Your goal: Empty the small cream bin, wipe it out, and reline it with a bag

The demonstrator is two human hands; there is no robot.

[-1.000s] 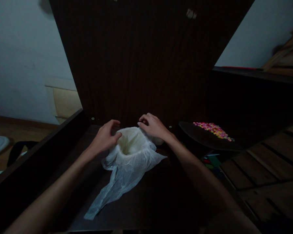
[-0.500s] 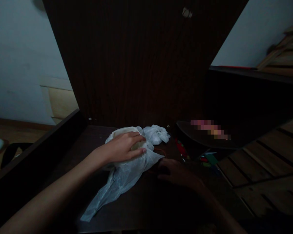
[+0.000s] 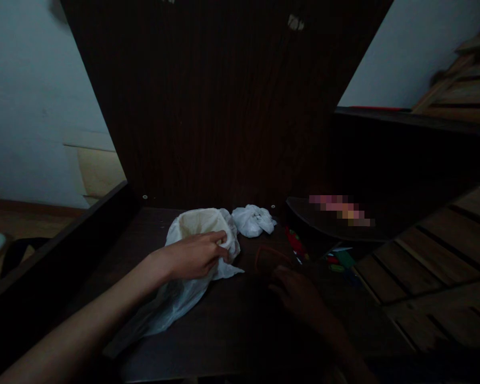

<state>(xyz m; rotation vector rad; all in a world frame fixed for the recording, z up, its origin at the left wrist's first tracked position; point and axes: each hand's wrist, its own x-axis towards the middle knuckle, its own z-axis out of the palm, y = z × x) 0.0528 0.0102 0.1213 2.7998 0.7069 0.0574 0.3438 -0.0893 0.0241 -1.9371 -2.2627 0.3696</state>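
Observation:
My left hand (image 3: 194, 257) is closed on the crumpled white plastic bag (image 3: 202, 234), gripping its bunched rim on the dark wooden surface (image 3: 224, 325); the bag's tail trails toward me on the left. My right hand (image 3: 296, 293) lies low in shadow to the right of the bag, fingers near a thin red loop, maybe a rubber band (image 3: 272, 258). Whether it pinches the loop is too dark to tell. A smaller knotted white bag (image 3: 253, 220) lies just behind, by the back panel.
A tall dark wood panel (image 3: 224, 106) stands at the back, and a raised side rail (image 3: 64, 234) runs along the left. Right of the hands sit small red and green items (image 3: 332, 261) and a dark tray (image 3: 328, 224) with colourful pieces. Wooden slats (image 3: 436, 256) lie further right.
My right hand left the bag's rim and dropped to the surface on the right. My left hand moved over the bag and closed on it, pulling it slightly left. The small bag behind is now uncovered.

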